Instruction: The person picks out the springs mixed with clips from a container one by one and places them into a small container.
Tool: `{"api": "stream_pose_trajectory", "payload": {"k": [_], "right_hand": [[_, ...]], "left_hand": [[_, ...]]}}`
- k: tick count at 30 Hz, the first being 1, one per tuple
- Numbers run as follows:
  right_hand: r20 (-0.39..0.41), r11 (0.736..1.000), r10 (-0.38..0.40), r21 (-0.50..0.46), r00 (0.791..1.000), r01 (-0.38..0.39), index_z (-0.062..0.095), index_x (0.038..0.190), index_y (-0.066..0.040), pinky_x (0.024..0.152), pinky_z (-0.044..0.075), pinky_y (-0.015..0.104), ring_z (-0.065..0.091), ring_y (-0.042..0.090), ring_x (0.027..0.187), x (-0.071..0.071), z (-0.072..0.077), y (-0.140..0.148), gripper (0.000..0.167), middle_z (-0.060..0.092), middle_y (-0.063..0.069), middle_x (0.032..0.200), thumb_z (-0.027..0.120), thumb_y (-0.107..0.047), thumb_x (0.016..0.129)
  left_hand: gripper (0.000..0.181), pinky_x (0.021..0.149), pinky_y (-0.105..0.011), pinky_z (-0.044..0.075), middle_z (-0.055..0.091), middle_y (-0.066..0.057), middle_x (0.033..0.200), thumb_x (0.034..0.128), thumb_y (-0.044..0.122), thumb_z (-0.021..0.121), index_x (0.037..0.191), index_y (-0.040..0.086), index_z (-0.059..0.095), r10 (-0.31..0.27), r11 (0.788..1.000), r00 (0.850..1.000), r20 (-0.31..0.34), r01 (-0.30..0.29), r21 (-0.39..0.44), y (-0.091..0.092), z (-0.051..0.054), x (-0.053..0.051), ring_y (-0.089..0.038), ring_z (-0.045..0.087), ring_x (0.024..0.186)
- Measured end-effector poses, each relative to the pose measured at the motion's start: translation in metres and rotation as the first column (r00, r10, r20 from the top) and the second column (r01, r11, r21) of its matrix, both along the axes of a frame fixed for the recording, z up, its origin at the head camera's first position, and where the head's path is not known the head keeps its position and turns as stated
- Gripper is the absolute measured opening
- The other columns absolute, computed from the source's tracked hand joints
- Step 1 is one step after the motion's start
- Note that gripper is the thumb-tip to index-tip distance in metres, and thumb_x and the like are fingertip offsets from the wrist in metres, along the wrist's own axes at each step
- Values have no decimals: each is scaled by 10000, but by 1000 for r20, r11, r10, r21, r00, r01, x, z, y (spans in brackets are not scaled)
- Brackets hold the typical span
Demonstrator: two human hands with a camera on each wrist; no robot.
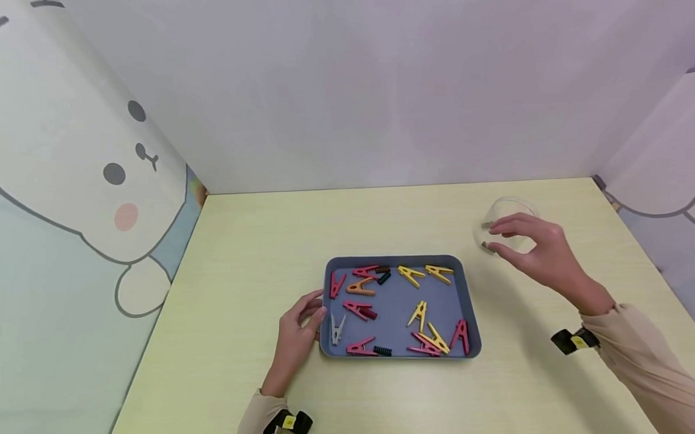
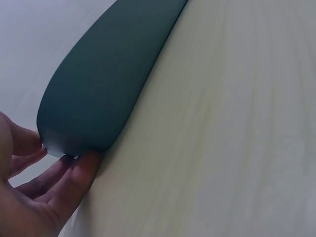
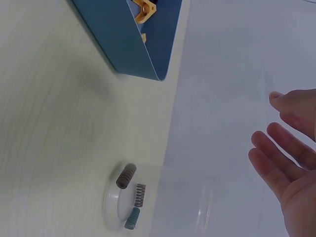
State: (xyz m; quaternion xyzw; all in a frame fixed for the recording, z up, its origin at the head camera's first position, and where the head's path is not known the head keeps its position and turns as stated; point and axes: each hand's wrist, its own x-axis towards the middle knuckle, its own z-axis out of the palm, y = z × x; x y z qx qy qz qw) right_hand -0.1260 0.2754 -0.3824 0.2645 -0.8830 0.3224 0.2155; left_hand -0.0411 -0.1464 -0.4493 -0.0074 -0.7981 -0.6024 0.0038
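Note:
My left hand [image 1: 296, 334] grips the left side of a blue-grey tray [image 1: 401, 357]. In the left wrist view, its fingers [image 2: 74, 180] lie against the outside of the tray [image 2: 98, 84] near a corner. Several pink clips [image 1: 360, 347], yellow clips [image 1: 409, 275], an orange clip [image 1: 360, 287] and a grey clip [image 1: 337, 330] lie in the tray, with black springs [image 1: 383, 351] and a dark red spring [image 1: 368, 313]. My right hand [image 1: 535, 242] hovers over a clear round container [image 1: 510, 200], thumb and fingers apart, holding nothing.
Inside the clear container, the right wrist view shows a brown spring [image 3: 126, 176], a metallic spring [image 3: 140, 195] and a green spring [image 3: 132, 218]. The pale wooden table [image 1: 256, 246] meets a white backdrop [image 1: 378, 114] at its far edge.

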Motion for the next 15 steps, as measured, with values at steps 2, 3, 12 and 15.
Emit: {"api": "stream_pose_trajectory", "payload": {"k": [2,3,12,15], "right_hand": [[2,1000,9,1,1000,-9,721,965,-89,805,405,95,561,-93,838,1,0,-1,383,674,9,986,834,36,621],[2,1000,15,-1,1000,-15,722,963,-90,798,413,96,565,-92,836,2,0,-2,387,675,9,985,834,41,617],[16,999,45,-13,999,-45,719,938,-106,753,459,112,583,-65,841,8,0,-6,375,673,-9,958,831,57,619],[22,998,56,-13,998,-56,716,931,-124,743,468,121,615,10,818,10,0,-7,364,671,-24,947,829,47,630]], "left_hand": [[332,745,-230,500,630,-232,1068,906,23,611,1237,-7,595,1,1000,1000,6,-1,-2,0,1,0,-293,636,954],[332,733,-225,500,629,-233,1068,906,23,610,1237,-7,595,2,1000,1000,8,-2,-3,0,1,1,-294,636,954],[332,717,-216,501,629,-230,1068,908,23,607,1238,-6,593,5,1000,1000,8,-5,-8,1,2,1,-290,635,959],[333,707,-214,501,629,-228,1070,908,22,605,1240,-4,593,8,1000,1000,12,-8,-8,1,2,1,-285,635,960]]}}
